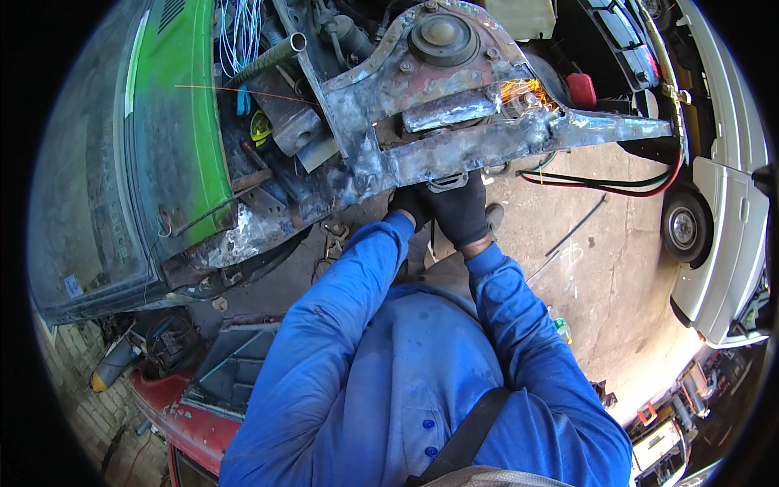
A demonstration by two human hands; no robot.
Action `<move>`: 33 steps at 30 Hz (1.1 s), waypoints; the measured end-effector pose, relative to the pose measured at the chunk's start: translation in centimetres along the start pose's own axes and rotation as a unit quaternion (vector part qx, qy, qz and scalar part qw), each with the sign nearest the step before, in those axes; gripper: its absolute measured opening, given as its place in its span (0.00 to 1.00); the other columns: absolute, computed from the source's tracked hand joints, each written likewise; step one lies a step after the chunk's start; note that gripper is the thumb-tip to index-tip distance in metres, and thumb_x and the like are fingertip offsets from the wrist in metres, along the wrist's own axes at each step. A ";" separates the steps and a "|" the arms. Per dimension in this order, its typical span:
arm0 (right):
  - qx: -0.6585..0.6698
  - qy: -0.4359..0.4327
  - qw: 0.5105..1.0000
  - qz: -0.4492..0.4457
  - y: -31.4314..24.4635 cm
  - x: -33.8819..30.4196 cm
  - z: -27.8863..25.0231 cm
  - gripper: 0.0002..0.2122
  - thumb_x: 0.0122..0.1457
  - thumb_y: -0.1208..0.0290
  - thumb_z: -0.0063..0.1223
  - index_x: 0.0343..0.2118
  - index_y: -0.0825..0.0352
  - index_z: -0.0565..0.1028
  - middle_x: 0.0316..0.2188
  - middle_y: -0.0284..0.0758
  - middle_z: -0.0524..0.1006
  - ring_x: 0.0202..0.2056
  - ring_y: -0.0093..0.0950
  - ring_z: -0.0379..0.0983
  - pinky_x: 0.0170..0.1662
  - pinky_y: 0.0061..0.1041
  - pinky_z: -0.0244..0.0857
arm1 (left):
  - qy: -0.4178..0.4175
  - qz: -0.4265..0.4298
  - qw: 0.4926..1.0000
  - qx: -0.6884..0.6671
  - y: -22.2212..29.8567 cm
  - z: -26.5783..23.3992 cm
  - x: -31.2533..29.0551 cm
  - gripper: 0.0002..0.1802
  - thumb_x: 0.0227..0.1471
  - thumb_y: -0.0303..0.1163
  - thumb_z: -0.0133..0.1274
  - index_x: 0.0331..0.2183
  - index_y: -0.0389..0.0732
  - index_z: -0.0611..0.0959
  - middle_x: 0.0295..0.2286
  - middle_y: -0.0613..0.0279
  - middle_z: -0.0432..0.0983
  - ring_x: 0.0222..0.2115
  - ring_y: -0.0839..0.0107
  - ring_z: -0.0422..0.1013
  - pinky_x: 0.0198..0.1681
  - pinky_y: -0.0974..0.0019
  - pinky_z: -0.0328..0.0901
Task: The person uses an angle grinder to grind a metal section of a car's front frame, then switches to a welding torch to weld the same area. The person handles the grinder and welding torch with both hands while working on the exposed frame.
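Both my hands wear black gloves and are close together below the near edge of a bare, scraped metal vehicle frame [454, 150]. My left hand [415, 203] is partly covered by the frame's edge, its fingers mostly out of sight. Beside it, my right hand [461, 213] is closed, its fingertips hidden. A small grey looped metal piece [448, 183] shows right above the gloves; what the hands grip is hidden beneath the frame. Orange sparks [527, 93] spray at an opening right of the silvery bar [451, 109]. A round mount [442, 39] sits atop the frame.
A green vehicle body panel [188, 122] joins the frame at left, with loose wires [242, 40] behind. Black and red hoses [617, 188] hang at right. A white vehicle [722, 219] stands beyond them. A red car part [158, 398] lies at lower left; a rod [578, 227] rests on the floor.
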State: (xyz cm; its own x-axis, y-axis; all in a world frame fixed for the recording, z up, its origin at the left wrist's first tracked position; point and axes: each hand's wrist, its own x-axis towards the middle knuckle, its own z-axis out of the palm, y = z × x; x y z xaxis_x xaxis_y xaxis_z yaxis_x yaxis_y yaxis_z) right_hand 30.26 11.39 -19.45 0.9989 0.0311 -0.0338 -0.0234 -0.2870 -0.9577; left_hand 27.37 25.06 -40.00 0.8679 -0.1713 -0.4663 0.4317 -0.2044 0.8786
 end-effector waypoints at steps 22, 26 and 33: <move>0.001 0.016 1.000 -0.026 -1.7 1.0 -1.5 0.34 0.52 0.66 0.83 0.58 0.70 0.72 0.49 0.42 0.83 0.49 0.38 0.83 0.54 0.37 0.77 | -0.016 -0.007 0.997 0.074 3.2 0.5 -0.4 0.31 0.75 0.47 0.41 0.70 0.44 0.74 0.71 0.58 0.69 0.71 0.58 0.64 0.77 0.53 0.55; 0.019 0.037 0.999 -0.009 -2.2 0.5 -1.9 0.34 0.52 0.65 0.83 0.58 0.70 0.72 0.49 0.42 0.84 0.49 0.38 0.83 0.54 0.37 0.77 | -0.056 0.057 0.891 0.446 5.4 0.2 -1.1 0.31 0.76 0.47 0.37 0.70 0.43 0.74 0.72 0.57 0.68 0.71 0.59 0.64 0.77 0.54 0.55; 0.035 0.016 0.999 0.014 -2.0 1.3 -2.7 0.35 0.52 0.62 0.83 0.59 0.70 0.73 0.50 0.42 0.84 0.50 0.39 0.83 0.54 0.37 0.77 | -0.068 0.025 0.946 0.317 7.0 0.5 -1.0 0.28 0.75 0.41 0.43 0.70 0.43 0.74 0.70 0.56 0.71 0.68 0.58 0.68 0.75 0.55 0.59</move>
State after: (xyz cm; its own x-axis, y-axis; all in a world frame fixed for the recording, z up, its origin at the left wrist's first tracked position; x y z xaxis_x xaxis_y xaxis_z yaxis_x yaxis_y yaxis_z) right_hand 31.75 9.44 -16.79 0.9986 -0.0071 -0.0521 -0.0524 -0.2197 -0.9742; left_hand 29.40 23.33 -33.37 0.8250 -0.3091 -0.4732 0.1202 -0.7222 0.6812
